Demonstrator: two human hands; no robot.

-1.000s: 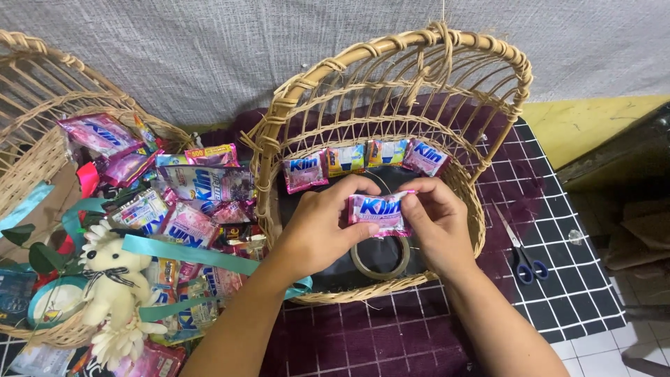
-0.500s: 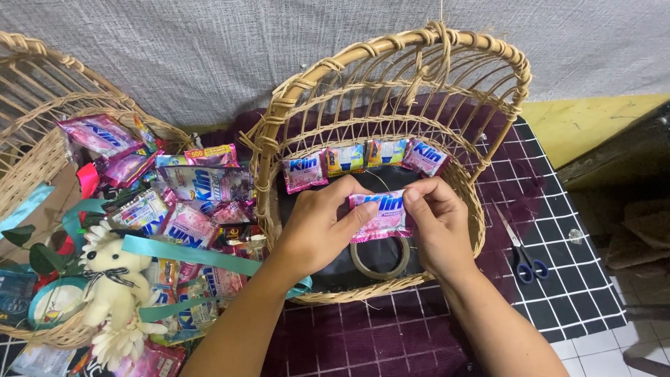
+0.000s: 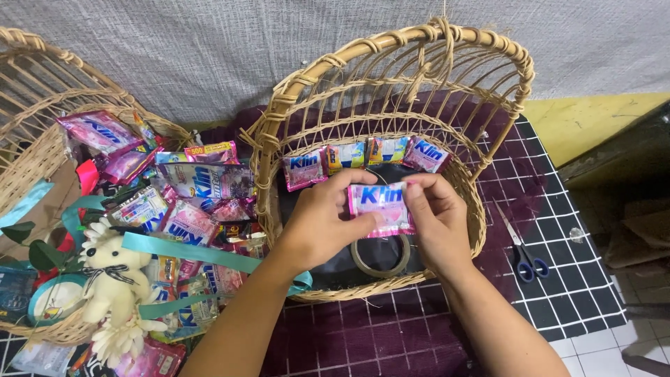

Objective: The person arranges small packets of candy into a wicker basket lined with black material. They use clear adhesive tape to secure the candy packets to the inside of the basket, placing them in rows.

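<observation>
Together, the left hand (image 3: pixel 322 225) and the right hand (image 3: pixel 433 222) pinch a small pink packet (image 3: pixel 380 207) above a tape roll (image 3: pixel 380 255) inside the wicker basket (image 3: pixel 469 202). Behind it, four more packets (image 3: pixel 363 158) stand in a row.

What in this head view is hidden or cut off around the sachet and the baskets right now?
- Pink sachet: its edges are covered by the left hand and right hand.
- Tape roll: its upper part is hidden behind the sachet and hands.
- Wicker basket: its floor is mostly blocked by the hands.
- Left basket: cut off by the left edge of the frame.
- Scissors: too small to show whether the blades are fully closed.
</observation>
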